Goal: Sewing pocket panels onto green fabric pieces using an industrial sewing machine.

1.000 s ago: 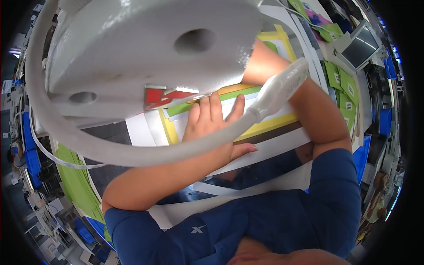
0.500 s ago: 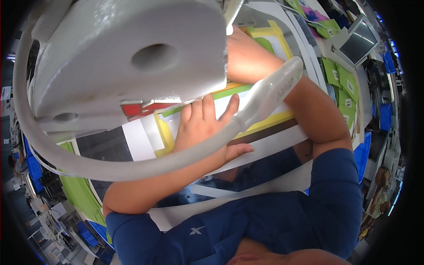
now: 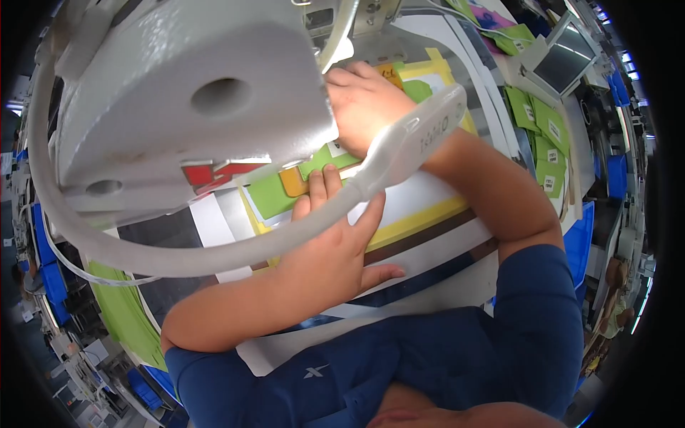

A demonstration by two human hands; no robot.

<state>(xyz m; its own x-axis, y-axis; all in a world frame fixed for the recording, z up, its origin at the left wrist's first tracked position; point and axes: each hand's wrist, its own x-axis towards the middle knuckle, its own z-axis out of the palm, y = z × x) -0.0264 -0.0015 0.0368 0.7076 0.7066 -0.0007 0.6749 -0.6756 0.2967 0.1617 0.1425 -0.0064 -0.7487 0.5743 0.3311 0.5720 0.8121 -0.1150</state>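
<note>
My left hand [image 3: 328, 246] lies open, palm down and fingers spread, on a flat work sheet edged with yellow tape [image 3: 421, 217]. Its fingertips touch a green fabric piece [image 3: 271, 196] and an orange strip [image 3: 292, 182]. Farther off, my right hand [image 3: 371, 107] rests palm down on the same layered pieces, fingers bent slightly, with nothing seen in it. The machine head partly hides its fingertips. A large white sewing-machine head [image 3: 178, 107] stands over the sheet's left side. Across both forearms runs a grey gooseneck lamp [image 3: 421, 135].
Green labelled pieces [image 3: 549, 128] lie in a pile on the right, near a small tilted screen [image 3: 566, 63]. More green fabric [image 3: 128, 314] hangs at the left table edge. A blue bin [image 3: 579, 239] is beside my right elbow.
My right hand has shifted left and nearer, and more of it shows. My left hand has drawn slightly nearer. More of the green fabric and orange strip is visible beside the machine head.
</note>
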